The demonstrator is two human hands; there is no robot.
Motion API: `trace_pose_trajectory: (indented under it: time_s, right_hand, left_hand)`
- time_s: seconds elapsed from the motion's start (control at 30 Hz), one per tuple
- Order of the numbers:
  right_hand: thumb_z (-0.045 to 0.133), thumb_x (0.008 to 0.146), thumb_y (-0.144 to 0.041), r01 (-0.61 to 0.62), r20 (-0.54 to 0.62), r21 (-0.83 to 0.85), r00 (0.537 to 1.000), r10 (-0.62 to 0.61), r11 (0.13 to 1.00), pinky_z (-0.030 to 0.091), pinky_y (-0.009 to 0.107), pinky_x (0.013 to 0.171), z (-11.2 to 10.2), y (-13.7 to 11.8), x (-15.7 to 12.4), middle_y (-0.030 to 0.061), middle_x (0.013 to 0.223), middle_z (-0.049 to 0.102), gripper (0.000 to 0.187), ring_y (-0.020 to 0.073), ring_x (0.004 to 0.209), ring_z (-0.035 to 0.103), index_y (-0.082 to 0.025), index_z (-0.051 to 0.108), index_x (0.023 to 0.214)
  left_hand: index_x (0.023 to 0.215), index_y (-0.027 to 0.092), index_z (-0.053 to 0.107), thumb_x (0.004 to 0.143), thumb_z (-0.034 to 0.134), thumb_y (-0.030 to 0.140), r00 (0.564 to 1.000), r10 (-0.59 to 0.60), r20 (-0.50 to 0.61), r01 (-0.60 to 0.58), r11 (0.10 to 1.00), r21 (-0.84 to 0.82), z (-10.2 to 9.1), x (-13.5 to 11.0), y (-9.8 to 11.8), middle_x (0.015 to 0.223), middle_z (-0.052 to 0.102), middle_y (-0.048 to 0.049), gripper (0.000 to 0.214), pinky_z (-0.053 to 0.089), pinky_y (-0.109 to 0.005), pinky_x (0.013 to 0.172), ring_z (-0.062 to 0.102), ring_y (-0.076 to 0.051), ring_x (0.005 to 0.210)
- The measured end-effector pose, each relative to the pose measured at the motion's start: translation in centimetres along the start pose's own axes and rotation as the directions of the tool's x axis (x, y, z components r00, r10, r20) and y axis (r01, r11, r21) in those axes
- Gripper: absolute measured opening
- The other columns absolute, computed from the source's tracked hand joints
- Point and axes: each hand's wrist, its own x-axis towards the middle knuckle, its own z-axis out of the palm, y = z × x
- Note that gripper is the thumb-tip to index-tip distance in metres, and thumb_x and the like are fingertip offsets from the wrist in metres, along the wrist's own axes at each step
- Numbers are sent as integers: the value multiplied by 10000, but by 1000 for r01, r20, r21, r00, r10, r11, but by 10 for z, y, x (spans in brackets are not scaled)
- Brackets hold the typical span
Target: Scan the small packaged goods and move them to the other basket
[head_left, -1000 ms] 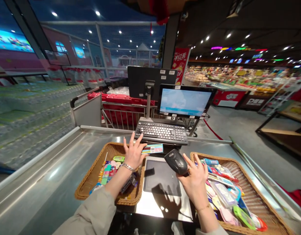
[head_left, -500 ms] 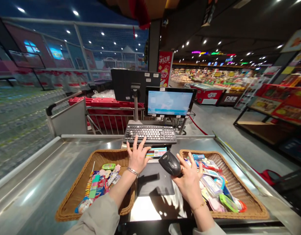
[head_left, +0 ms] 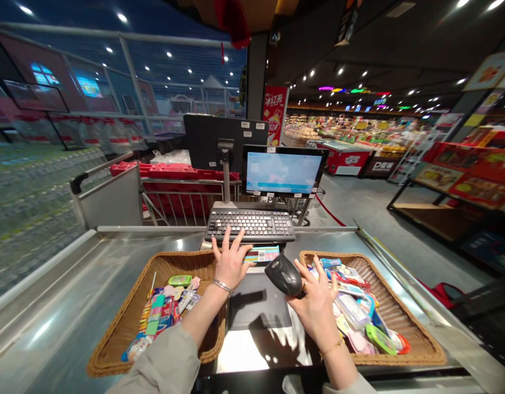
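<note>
My left hand (head_left: 231, 264) grips one end of a flat, light-blue packet (head_left: 262, 254) between thumb and forefinger, its other fingers spread toward the keyboard (head_left: 252, 223). A barcode on the packet faces up. In my right hand (head_left: 315, 295) is a black handheld barcode scanner (head_left: 283, 275), its head pointed left at the packet, just short of it. The scanner's handle is mostly hidden by my hand. Below the packet lies a dark flat plate (head_left: 258, 303) set in the metal counter.
A wicker basket (head_left: 113, 339) of small packaged goods stands on the left, partly under my left forearm. Another filled wicker basket (head_left: 420, 334) stands on the right. A lit monitor (head_left: 283, 172) and a dark display back (head_left: 211, 142) rise behind the keyboard on the metal counter (head_left: 63, 306).
The view has shifted slightly, so everything sits a little further left. Both hands keep their hold on the packet and the scanner, with hardly any movement.
</note>
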Motion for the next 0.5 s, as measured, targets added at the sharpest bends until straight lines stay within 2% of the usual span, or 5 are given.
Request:
trace_pose_trajectory:
  time_s: [0.27,0.5]
  right_hand:
    - [642,677,-254,-11,24,21,1000,11,1000,52,667,1103,-2,-2,-1,-2,1311,627,137,365,1416,289,-275,705,797]
    - [625,686,-240,-18,26,41,1000,17,999,40,660,1109,-3,-5,-1,8,1288,642,135,347,1428,270,-274,702,790]
  left_hand:
    - [1062,299,697,707,794,391,1000,-6,8,6,1000,-8,-1,0,0,1509,435,-30,379,28,-742,1120,191,-407,1459]
    - [1052,291,694,758,753,371,1000,-1,7,1,1000,-3,-2,1,0,1515,426,-14,310,24,-740,1119,193,-406,1459]
